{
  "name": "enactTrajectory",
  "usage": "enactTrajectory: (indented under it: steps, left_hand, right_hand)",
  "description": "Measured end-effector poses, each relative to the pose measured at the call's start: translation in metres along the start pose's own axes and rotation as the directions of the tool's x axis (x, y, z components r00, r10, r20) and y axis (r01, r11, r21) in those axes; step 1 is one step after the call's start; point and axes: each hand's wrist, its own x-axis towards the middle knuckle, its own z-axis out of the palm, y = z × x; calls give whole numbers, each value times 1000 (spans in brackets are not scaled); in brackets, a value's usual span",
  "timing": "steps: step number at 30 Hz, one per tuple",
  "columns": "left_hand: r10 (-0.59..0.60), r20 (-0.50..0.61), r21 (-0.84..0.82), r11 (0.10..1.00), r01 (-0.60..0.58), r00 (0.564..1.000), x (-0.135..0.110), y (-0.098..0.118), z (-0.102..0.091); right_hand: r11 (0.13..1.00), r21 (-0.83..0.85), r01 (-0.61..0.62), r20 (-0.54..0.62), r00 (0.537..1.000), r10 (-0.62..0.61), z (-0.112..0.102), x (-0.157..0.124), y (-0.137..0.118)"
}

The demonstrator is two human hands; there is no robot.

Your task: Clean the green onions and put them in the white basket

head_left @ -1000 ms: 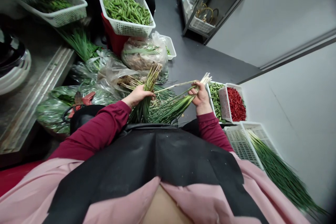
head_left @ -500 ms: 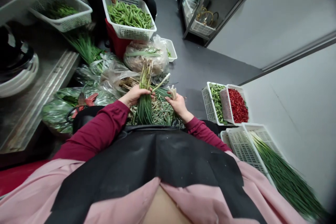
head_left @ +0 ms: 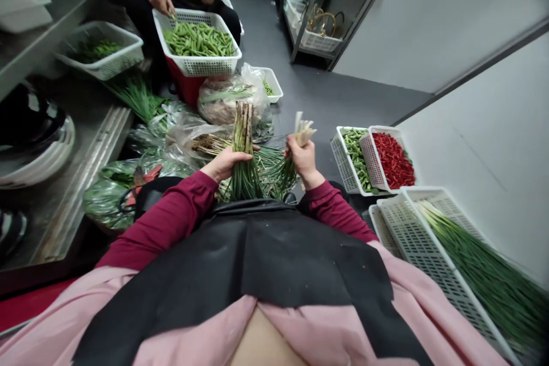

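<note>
My left hand [head_left: 225,163] is closed around an upright bunch of scallions [head_left: 243,128], with their brown-skinned stem ends up and green leaves hanging down. To its right, my right hand [head_left: 302,155] grips a smaller bunch of cleaned scallions [head_left: 303,130]. Their pale white stems stick up above the fist and green leaves trail below it. Under and between both hands lies a heap of green leaves and trimmings [head_left: 270,174]. More uncleaned scallions [head_left: 210,143] lie just beyond my left hand, beside a clear plastic bag [head_left: 182,131].
Across from me, a person's hand [head_left: 160,0] reaches into a white basket [head_left: 197,66] of green pods. At right stand baskets of green peppers [head_left: 358,154], red chillies [head_left: 392,160] and long scallions [head_left: 476,263]. A metal shelf [head_left: 86,183] runs along my left.
My right hand has moved up and right with its bunch, away from my left hand. The single pale stalk that slanted out beside my left hand no longer shows there. The view has shifted slightly.
</note>
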Motion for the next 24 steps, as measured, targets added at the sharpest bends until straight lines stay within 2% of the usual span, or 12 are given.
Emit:
enactTrajectory:
  steps: [3, 5, 9, 14, 16, 20, 24]
  left_hand:
    - [51, -18, 76, 996, -50, 999, -4, 1, 17]
    - [90, -49, 125, 989, -83, 995, -6, 0, 28]
    - [99, -147, 199, 978, -68, 984, -8, -7, 42]
    - [113, -307, 149, 986, -69, 945, -7, -12, 43]
    - [119, -328, 157, 985, -70, 937, -6, -11, 43]
    - [160, -336, 278, 958, -65, 928, -4, -14, 45]
    - [206, -326, 430, 902, -50, 922, 1, -24, 48]
  right_hand:
    - [994, -3, -105, 262, 960, 102, 12, -16, 2]
    - [981, 77, -179, 325, 935, 145, 22, -24, 8]
    - [928, 240, -284, 329, 923, 197, 27, -30, 23]
    - [878, 333, -343, 247, 931, 269, 18, -26, 39]
    - [858, 356, -370, 246, 923, 296, 15, -25, 43]
    - [839, 390, -379, 249, 921, 300, 11, -24, 48]
    - [825, 426, -372, 177, 928, 327, 12, -24, 51]
